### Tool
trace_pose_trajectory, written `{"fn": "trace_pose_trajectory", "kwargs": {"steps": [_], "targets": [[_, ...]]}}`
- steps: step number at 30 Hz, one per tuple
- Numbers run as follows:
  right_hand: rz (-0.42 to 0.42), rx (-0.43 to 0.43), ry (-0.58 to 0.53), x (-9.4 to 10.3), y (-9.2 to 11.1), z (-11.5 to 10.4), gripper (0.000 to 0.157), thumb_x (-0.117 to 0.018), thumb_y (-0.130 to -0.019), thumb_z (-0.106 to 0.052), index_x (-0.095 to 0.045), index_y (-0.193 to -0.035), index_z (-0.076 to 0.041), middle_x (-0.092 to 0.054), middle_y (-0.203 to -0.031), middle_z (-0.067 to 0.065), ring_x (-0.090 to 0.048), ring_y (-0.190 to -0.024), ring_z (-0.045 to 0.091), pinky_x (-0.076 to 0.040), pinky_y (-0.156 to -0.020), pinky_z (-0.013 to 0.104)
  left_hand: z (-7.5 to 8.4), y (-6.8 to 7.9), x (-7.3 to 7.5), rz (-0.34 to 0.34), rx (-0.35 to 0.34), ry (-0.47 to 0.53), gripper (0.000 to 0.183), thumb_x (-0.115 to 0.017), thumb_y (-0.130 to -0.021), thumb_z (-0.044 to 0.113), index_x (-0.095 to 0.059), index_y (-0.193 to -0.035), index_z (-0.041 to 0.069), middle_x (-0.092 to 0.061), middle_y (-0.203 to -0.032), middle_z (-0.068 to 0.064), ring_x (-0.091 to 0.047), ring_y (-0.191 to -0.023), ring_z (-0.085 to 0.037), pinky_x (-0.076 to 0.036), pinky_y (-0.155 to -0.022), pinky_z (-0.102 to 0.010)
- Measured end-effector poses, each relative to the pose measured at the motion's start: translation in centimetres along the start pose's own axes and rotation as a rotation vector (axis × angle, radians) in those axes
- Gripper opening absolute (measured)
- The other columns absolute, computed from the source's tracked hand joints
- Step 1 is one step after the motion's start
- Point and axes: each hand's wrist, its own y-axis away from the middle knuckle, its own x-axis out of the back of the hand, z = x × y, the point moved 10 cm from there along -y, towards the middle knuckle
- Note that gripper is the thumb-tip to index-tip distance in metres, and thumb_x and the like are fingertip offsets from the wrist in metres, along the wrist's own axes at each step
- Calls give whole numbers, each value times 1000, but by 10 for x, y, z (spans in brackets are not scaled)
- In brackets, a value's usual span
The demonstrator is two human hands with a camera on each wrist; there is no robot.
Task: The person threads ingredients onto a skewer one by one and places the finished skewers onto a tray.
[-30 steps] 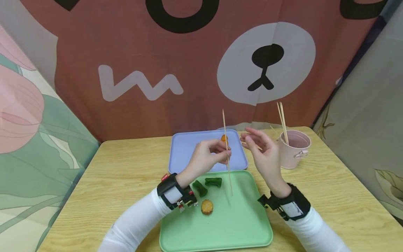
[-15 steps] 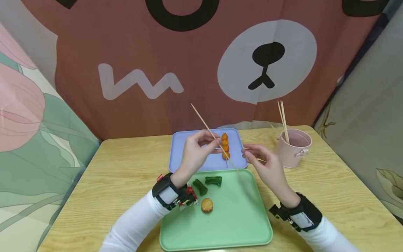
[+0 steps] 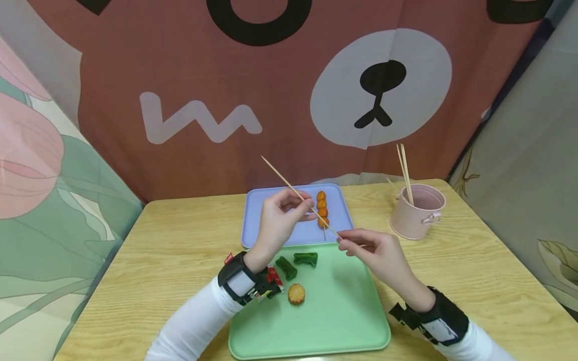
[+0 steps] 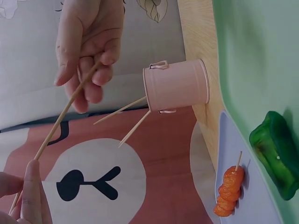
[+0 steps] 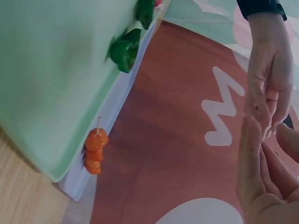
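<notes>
My left hand (image 3: pixel 277 218) pinches a thin bamboo skewer (image 3: pixel 282 178) near its middle, the skewer sloping down to the right. At its lower end, the thumb and fingertips of my right hand (image 3: pixel 384 253) hold it over the far right part of the green tray (image 3: pixel 334 321). On that tray lie two green pepper pieces (image 3: pixel 305 259), one of them also seen close in the left wrist view as a pepper piece (image 4: pixel 275 154), and a round golden piece (image 3: pixel 296 294). Something red and white (image 3: pixel 275 276) is partly hidden by my left wrist.
Behind the green tray is a blue-purple tray (image 3: pixel 253 220) bearing a skewer of orange balls (image 3: pixel 322 209). A pink bucket (image 3: pixel 413 223) with several skewers (image 3: pixel 405 173) stands at the back right. A printed curtain (image 3: pixel 203 165) hangs behind the wooden table (image 3: pixel 180 240).
My left hand has tilted the skewer from nearly upright to a slant and moved slightly left. My right hand has come down and taken the skewer's lower end. The orange skewer is now uncovered.
</notes>
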Motion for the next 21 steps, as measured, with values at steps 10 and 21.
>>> {"fn": "trace_pose_trajectory", "kwargs": {"steps": [10, 21], "targets": [[7, 42, -6, 0, 1, -7, 17, -68, -85, -5, -73, -100, -1, -74, -84, 11, -70, -69, 8, -58, -62, 27, -1, 4, -2, -25, 8, -10, 16, -69, -85, 5, -65, -94, -7, -67, -89, -18, -69, -82, -30, -59, -70, -41], [75, 32, 74, 25, 1, -3, 16, -68, -85, -4, -74, -100, -2, -74, -88, 11, -70, -77, 5, -57, -65, 24, -5, 20, 9, -196, 48, -528, 24, -80, -76, 23, -69, -97, 17, -68, -89, 0, -63, -82, -15, -56, -72, -30]]}}
